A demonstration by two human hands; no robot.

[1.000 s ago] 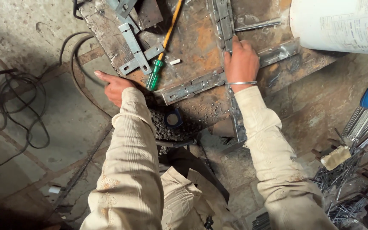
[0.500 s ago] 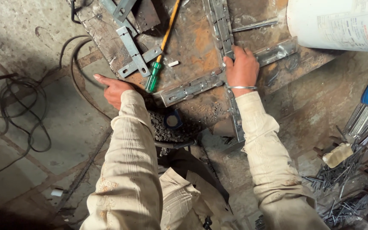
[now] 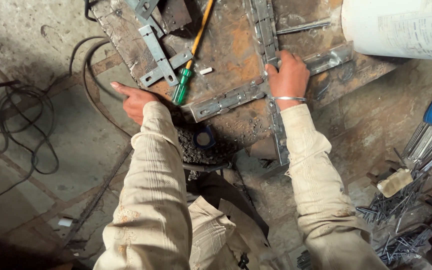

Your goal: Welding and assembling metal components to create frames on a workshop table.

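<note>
Pressing flat on crossed metal strips (image 3: 226,100), right hand (image 3: 290,75) grips nothing; left hand (image 3: 135,100), fingers extended, lies empty beside the screwdriver (image 3: 191,60).

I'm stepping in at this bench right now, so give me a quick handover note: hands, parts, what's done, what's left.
Right hand: pressed flat where the two long slotted grey metal strips cross on the rusty steel plate.
Left hand: empty, open, at the plate's left edge.
Green-handled screwdriver: lies untouched between the hands.
Done: strips laid crosswise.
Left: whether they are joined cannot be told.
</note>
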